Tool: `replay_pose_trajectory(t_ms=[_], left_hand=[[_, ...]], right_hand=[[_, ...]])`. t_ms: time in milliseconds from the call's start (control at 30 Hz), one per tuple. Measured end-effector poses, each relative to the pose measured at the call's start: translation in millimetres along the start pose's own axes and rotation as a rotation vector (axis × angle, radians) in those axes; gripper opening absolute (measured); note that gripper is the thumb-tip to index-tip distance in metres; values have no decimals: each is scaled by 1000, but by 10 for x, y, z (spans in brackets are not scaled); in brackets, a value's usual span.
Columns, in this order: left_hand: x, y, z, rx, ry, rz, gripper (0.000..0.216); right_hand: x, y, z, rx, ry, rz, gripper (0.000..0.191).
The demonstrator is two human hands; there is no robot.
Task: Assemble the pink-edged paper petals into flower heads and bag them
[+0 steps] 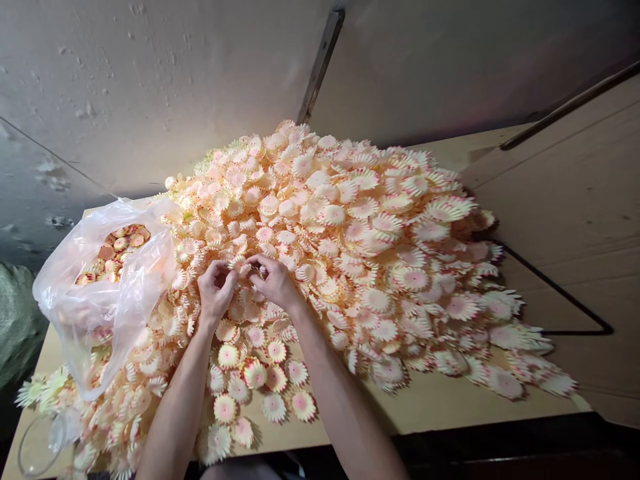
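Flowers (pixel 370 267) lie heaped over most of the table (pixel 435 407), and from my remote seat a slide looks like the chief risk, since the heap is loose and a nudge from either wrist could bring some down. One flower (pixel 240 265) is up between my hands, toward the front of the heap; my left hand (pixel 216 290) pinches its edge between thumb and finger, while my right hand (pixel 274 280) curls in at the other side, and I cannot tell whether those fingertips grip it or merely touch. The petals look thin, so I judge that pulling too hard from both sides could tear them. Several flowers lie flat between my forearms near the table's front edge, where a careless elbow might sweep them off. For containers, I have the bag (pixel 143 287), thin, clear and slumped on the left, its mouth gaping to show small red-edged discs (pixel 117 250) inside; it stands near my left forearm, and a snag on that floppy film could tip or spill it. Lower left, near the table's corner, sits a clear cup (pixel 57 433); I cannot make out whether it holds anything, and a knock there could send it over.
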State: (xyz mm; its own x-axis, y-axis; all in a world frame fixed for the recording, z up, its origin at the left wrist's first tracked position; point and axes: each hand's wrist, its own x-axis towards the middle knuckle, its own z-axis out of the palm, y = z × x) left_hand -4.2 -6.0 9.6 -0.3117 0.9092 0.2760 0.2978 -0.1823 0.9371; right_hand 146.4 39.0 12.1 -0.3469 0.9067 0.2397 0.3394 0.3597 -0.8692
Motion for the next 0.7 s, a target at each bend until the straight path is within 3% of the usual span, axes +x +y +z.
replay_pose_trajectory(t_ms=[700], left_hand=[[3,28,6,-2,-1,-3,10]], right_hand=[[7,8,1,-6,0,-7,24]])
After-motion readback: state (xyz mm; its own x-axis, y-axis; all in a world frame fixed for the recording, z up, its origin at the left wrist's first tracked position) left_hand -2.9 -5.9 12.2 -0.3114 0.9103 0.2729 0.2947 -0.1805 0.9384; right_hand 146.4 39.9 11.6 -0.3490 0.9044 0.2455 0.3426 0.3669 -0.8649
